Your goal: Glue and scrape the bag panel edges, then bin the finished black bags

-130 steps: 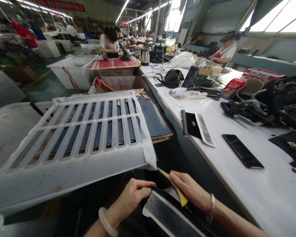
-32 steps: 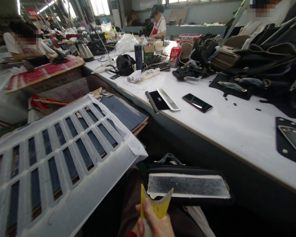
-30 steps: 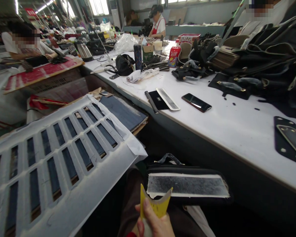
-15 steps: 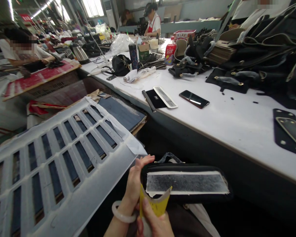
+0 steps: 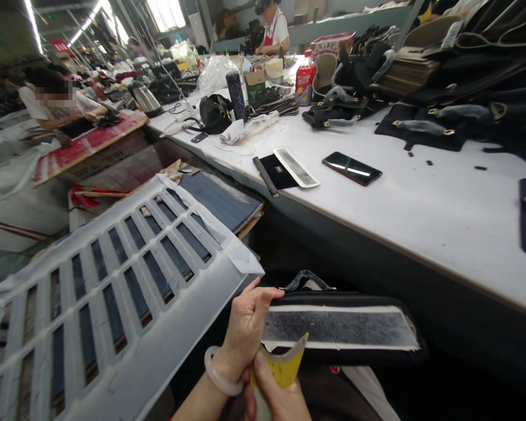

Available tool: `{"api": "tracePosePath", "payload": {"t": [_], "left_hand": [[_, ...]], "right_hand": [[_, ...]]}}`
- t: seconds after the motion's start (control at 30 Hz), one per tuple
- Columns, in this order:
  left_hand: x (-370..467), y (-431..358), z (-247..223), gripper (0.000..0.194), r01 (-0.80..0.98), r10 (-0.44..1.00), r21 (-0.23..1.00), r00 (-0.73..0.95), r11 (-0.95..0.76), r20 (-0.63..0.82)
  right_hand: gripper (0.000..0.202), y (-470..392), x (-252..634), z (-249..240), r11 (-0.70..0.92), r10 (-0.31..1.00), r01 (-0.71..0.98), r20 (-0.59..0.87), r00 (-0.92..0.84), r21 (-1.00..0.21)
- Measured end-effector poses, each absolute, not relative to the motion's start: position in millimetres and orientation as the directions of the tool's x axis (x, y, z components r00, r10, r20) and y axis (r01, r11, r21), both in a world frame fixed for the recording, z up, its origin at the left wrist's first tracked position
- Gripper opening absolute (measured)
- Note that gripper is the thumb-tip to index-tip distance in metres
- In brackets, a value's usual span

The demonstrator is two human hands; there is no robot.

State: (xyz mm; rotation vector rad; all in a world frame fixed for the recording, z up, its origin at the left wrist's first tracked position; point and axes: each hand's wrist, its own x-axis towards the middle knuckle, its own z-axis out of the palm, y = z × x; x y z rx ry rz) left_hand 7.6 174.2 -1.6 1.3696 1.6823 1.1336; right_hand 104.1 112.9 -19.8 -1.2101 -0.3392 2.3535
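A black bag (image 5: 346,356) lies across my lap, a grey panel (image 5: 337,327) with ragged white edges facing up on it. My left hand (image 5: 245,321), a pale bangle on its wrist, is at the bag's left end. Its fingers are partly bent and spread, with the fingertips by the upper left corner; whether they touch the bag I cannot tell. Below it my right hand (image 5: 280,400) is closed around a yellow scraper-like piece (image 5: 284,368) with a curved, worn edge and a pale lower part. The piece's upper tip overlaps the panel's lower edge in view.
At left stands a white slotted frame (image 5: 219,286) over dark boards (image 5: 219,196). The white table (image 5: 377,228) holds a phone (image 5: 352,168), a white-edged strip (image 5: 296,166), a red bottle (image 5: 305,79) and stacked black bag parts (image 5: 486,76). Another person (image 5: 61,105) works at the left.
My left hand has turned, its outstretched fingers now more bent and lower against the bag's corner. The right hand keeps hold of the yellow piece. The view has shifted slightly.
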Motion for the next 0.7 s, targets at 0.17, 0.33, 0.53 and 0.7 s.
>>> {"api": "tracePosePath", "payload": {"t": [0.17, 0.33, 0.53, 0.7], "left_hand": [[9, 177, 0, 0.042, 0.417, 0.967, 0.899, -0.253, 0.132, -0.024], [12, 177, 3, 0.044, 0.43, 0.956, 0.885, -0.29, 0.177, -0.05], [18, 175, 3, 0.044, 0.41, 0.935, 0.882, -0.344, 0.233, -0.088], [22, 178, 2, 0.046, 0.434, 0.916, 0.86, -0.391, 0.268, -0.089]], "right_hand": [[0.068, 113, 105, -21, -0.857, 0.515, -0.289, -0.699, -0.496, -0.426], [0.066, 118, 110, -21, -0.842, 0.535, -0.248, -0.687, -0.492, -0.478], [0.068, 125, 119, -17, -0.859, 0.501, -0.216, -0.678, -0.538, -0.464], [0.069, 129, 123, -18, -0.867, 0.486, -0.21, -0.675, -0.555, -0.452]]}}
